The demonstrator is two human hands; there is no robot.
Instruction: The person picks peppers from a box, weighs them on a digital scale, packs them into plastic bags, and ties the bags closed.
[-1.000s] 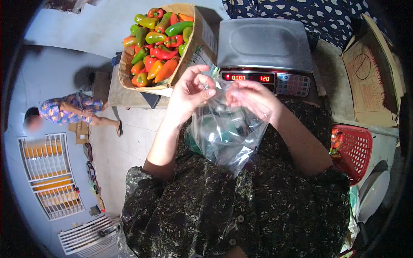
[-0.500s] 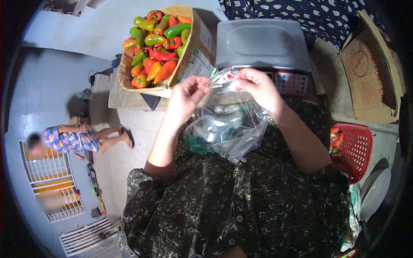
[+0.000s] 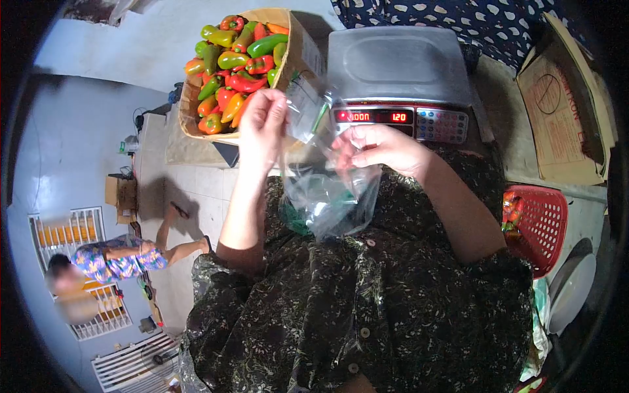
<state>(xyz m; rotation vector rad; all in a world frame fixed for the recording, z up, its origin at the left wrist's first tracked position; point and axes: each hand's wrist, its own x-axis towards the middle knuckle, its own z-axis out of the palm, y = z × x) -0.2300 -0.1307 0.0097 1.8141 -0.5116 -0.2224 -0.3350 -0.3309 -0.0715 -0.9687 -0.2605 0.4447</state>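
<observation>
A clear plastic bag (image 3: pixel 331 203) hangs in front of my chest, its mouth up near my fingers. Something dark green shows at its lower left; I cannot tell whether it is inside or behind. My left hand (image 3: pixel 263 124) is closed, pinching the bag's edge beside the pepper basket. On the other side, my right hand (image 3: pixel 386 149) has its fingers curled at the bag's rim, partly seen through the film. Just beyond it stands a digital scale (image 3: pixel 396 69) with a steel pan and lit red digits.
A basket (image 3: pixel 298 52) heaped with red, green and orange peppers (image 3: pixel 232 62) stands left of the scale. At right are an open cardboard box (image 3: pixel 557 111), a red plastic basket (image 3: pixel 544 229) with some peppers and a white basin (image 3: pixel 571 295). Another person (image 3: pixel 118 255) walks at far left.
My hands have moved apart, the left one up and left, the right one lower, stretching the bag's mouth. The scale's display has come into view. The other person has taken a step.
</observation>
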